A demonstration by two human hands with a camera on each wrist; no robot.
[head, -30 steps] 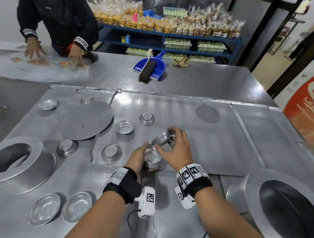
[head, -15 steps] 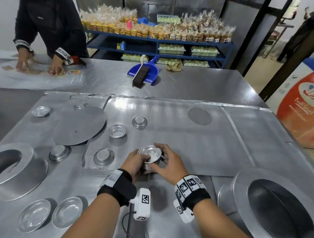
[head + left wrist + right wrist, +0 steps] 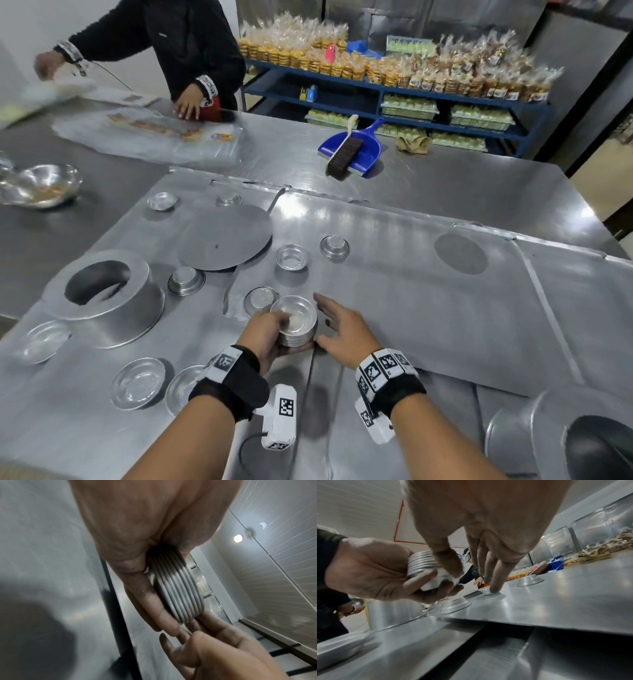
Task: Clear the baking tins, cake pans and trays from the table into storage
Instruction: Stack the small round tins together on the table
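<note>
My left hand point(image 3: 269, 330) grips a stack of several small round aluminium tins point(image 3: 296, 322) just above the table, fingers under it and thumb on the rim. The left wrist view shows the stack's rims point(image 3: 178, 592) edge-on against my palm. My right hand point(image 3: 339, 325) is open just right of the stack, fingers spread and holding nothing. In the right wrist view the stack point(image 3: 423, 562) sits in my left hand point(image 3: 373, 572), with my right fingers point(image 3: 494, 577) pointing down toward the metal sheet. Loose small tins point(image 3: 292, 257) point(image 3: 335, 246) point(image 3: 260, 298) point(image 3: 186, 281) lie beyond.
A flat round disc point(image 3: 224, 241), a large ring pan point(image 3: 109, 298) and shallow dishes point(image 3: 138, 382) point(image 3: 41, 339) lie to the left. Another big pan point(image 3: 582, 442) stands at lower right. A blue dustpan with brush point(image 3: 352, 150) lies at the back. Another person point(image 3: 191, 51) works at the far left.
My right hand set its tin onto the stack, let go and opened. My left hand lifted the stack slightly off the table.
</note>
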